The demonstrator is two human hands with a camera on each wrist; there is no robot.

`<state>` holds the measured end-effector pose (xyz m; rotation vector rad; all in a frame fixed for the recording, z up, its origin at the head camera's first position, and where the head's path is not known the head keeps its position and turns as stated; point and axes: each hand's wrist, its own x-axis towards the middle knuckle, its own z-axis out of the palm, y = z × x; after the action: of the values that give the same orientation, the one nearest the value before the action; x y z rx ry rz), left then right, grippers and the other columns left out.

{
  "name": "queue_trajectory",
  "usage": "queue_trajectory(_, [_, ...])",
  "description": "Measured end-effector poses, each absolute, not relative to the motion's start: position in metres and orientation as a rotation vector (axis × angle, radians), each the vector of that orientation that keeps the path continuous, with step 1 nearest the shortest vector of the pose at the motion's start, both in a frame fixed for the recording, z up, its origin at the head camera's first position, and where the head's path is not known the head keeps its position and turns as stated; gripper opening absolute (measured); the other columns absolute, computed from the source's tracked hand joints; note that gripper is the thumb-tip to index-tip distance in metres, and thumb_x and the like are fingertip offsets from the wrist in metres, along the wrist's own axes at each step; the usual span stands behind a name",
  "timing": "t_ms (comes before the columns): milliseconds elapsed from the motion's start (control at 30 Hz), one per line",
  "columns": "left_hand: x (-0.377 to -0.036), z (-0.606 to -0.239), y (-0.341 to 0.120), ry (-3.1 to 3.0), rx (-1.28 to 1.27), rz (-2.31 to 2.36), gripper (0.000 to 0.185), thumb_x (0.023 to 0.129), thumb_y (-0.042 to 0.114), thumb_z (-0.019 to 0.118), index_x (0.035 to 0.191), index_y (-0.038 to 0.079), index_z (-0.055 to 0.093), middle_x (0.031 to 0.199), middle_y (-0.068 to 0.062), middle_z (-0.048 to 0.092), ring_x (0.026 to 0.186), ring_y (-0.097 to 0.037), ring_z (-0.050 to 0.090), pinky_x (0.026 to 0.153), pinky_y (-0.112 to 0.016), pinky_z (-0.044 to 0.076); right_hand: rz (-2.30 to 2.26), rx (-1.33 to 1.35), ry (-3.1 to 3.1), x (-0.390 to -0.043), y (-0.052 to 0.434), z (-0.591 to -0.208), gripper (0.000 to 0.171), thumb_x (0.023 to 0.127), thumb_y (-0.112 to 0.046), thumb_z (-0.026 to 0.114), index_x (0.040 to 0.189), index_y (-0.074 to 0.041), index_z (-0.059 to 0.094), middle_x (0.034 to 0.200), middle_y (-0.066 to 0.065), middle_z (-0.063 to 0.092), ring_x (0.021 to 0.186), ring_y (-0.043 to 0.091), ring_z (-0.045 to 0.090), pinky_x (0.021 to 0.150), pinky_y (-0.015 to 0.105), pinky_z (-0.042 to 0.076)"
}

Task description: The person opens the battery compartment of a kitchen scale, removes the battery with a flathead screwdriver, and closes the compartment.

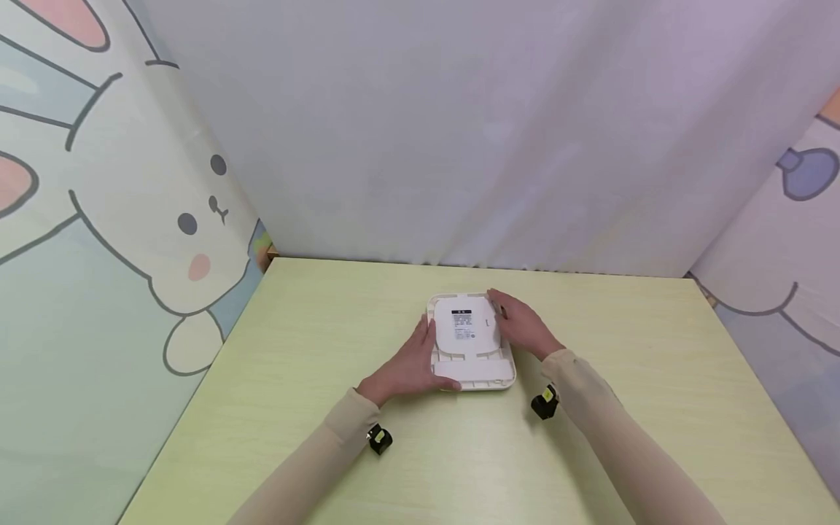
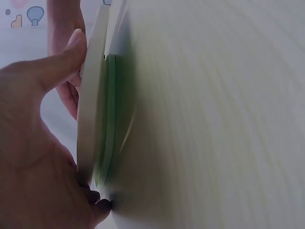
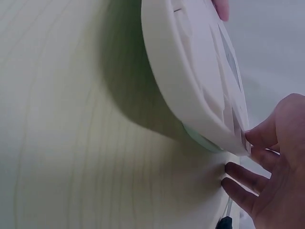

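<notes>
A flat white plastic device [image 1: 467, 321] with rounded corners lies on the table, its printed label [image 1: 462, 324] facing up. It looks like the underside of some appliance; its kind is not clear. Under its rim, a greenish layer [image 2: 111, 100] shows against the tabletop. My left hand [image 1: 413, 363] grips the left side, thumb on the near edge and fingers along the side. At the far right edge, my right hand [image 1: 523, 324] pinches the rim between thumb and fingers. In the right wrist view, other fingertips [image 3: 233, 169] of that hand touch the tabletop.
The light wood table [image 1: 367, 306] stretches around the device on all sides. A pale curtain [image 1: 459, 146] hangs behind its back edge. Cartoon-printed cloth [image 1: 131, 292] borders the left side, with similar cloth [image 1: 774, 306] at the right.
</notes>
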<state>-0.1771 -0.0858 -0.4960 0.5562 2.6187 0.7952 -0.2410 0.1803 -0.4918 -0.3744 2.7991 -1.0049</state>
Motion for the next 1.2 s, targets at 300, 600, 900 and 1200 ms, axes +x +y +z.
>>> queue_trajectory(300, [-0.169,-0.491,-0.079,2.654,0.607,0.713,0.139,0.081,0.069,0.081,0.169,0.002,-0.003,0.175,-0.023,-0.017,0.166,-0.036,-0.009,0.136,-0.049,0.018,-0.958,-0.454,2.803,-0.245,0.184,-0.491,0.055,0.108,-0.004,0.042,0.163,-0.004,0.039,0.173,0.015,0.030,0.160,0.041,0.028,0.131,0.060,0.026])
queue_trajectory(600, [-0.165,-0.491,-0.077,2.667,0.659,0.645,0.137,0.084,0.070,0.077,0.168,-0.001,-0.003,0.176,-0.020,-0.016,0.166,-0.031,-0.012,0.138,-0.045,0.013,-0.923,-0.466,2.777,-0.247,0.185,-0.494,0.054,0.109,-0.007,0.043,0.163,-0.006,0.038,0.175,0.012,0.028,0.161,0.039,0.027,0.131,0.060,0.027])
queue_trajectory(900, [-0.171,-0.497,-0.088,2.649,0.652,0.745,0.133,0.086,0.067,0.077,0.168,0.001,-0.003,0.178,-0.014,-0.013,0.167,-0.026,-0.008,0.137,-0.043,0.015,-0.815,-0.556,2.856,-0.247,0.192,-0.497,0.053,0.110,-0.012,0.045,0.162,-0.004,0.041,0.172,0.017,0.033,0.157,0.041,0.034,0.129,0.061,0.032])
queue_trajectory(1200, [-0.180,-0.496,-0.110,2.610,0.726,0.774,0.115,0.097,0.057,0.069,0.167,-0.003,0.000,0.178,-0.019,-0.005,0.167,-0.033,-0.001,0.137,-0.048,0.012,-0.755,-0.631,2.955,-0.237,0.204,-0.503,0.053,0.108,-0.014,0.052,0.158,0.002,0.044,0.168,0.023,0.037,0.152,0.049,0.040,0.127,0.063,0.033])
